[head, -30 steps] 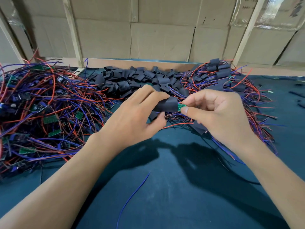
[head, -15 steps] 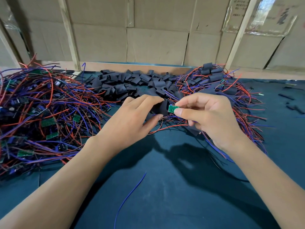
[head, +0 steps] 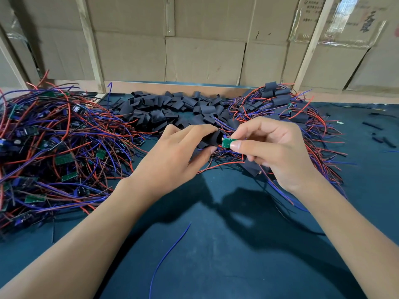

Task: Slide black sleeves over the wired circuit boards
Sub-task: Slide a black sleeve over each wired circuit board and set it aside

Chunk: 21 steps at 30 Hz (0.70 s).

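My right hand [head: 274, 152] pinches a small green circuit board [head: 227, 142] between thumb and forefinger; its red and blue wires trail down to the right. My left hand [head: 172, 156] holds a black sleeve [head: 212, 138] between fingers and thumb, its open end right beside the board's left edge. A heap of loose black sleeves [head: 172, 108] lies behind my hands. Bare wired boards [head: 49, 147] are piled at the left. Sleeved boards [head: 280, 100] lie in a pile at the back right.
The work surface is a dark teal mat [head: 216, 255]. A single loose blue wire [head: 168, 253] lies on it in front of me. Small black scraps [head: 380, 137] sit at the far right. Cardboard boxes [head: 205, 59] and wooden slats wall off the back.
The green board shows more beyond the sleeve than a second ago, when only its tip peeked out. Both hands stay together at the centre.
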Each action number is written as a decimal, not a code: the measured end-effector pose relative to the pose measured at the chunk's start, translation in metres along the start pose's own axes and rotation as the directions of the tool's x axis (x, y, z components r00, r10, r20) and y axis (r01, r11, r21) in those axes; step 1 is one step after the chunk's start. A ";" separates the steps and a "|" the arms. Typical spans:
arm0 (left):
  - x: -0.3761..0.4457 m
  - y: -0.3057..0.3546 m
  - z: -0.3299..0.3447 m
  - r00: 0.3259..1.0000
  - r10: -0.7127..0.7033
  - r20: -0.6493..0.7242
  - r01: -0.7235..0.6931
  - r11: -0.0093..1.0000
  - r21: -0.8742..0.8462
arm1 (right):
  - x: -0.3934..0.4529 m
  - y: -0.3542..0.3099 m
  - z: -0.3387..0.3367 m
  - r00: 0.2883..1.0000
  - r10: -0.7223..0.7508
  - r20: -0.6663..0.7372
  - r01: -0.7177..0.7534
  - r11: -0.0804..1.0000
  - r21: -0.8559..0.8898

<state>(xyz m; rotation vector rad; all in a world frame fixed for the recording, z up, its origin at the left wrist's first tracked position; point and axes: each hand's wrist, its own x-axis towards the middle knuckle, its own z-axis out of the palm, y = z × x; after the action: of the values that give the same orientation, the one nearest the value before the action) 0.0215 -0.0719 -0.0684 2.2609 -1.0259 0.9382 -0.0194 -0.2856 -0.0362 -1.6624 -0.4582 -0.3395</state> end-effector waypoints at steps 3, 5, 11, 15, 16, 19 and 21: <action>0.001 0.000 0.001 0.997 0.067 -0.034 -0.064 0.994 0.088 | 0.001 -0.001 0.000 1.000 0.018 -0.017 -0.019 0.999 -0.035; 0.001 0.000 0.003 0.995 0.087 -0.045 -0.081 0.991 0.110 | 0.002 0.000 -0.001 0.999 0.030 -0.045 -0.033 0.998 -0.060; 0.001 -0.001 0.007 0.996 0.081 -0.028 -0.077 0.989 0.124 | -0.001 0.018 0.005 0.976 -0.164 -0.141 0.077 0.873 -0.481; 0.001 0.001 0.010 0.995 0.058 0.080 -0.064 0.994 0.083 | -0.004 0.025 0.011 0.948 -0.309 -0.079 0.213 0.796 -0.566; 0.001 0.002 0.010 0.994 0.055 0.095 -0.061 0.996 0.065 | -0.004 0.025 0.012 0.946 -0.318 -0.065 0.227 0.791 -0.569; 0.002 0.003 0.011 0.994 0.031 0.103 -0.036 0.998 0.045 | -0.005 0.024 0.011 0.940 -0.336 -0.050 0.248 0.780 -0.575; 0.003 0.003 0.012 0.995 0.013 0.099 -0.017 0.999 0.037 | -0.006 0.021 0.011 0.934 -0.352 -0.057 0.254 0.770 -0.585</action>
<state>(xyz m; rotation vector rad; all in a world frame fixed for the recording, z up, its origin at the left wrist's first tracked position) 0.0246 -0.0830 -0.0737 2.3540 -1.0774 0.8667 -0.0146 -0.2776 -0.0591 -2.1206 -0.5361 -0.9272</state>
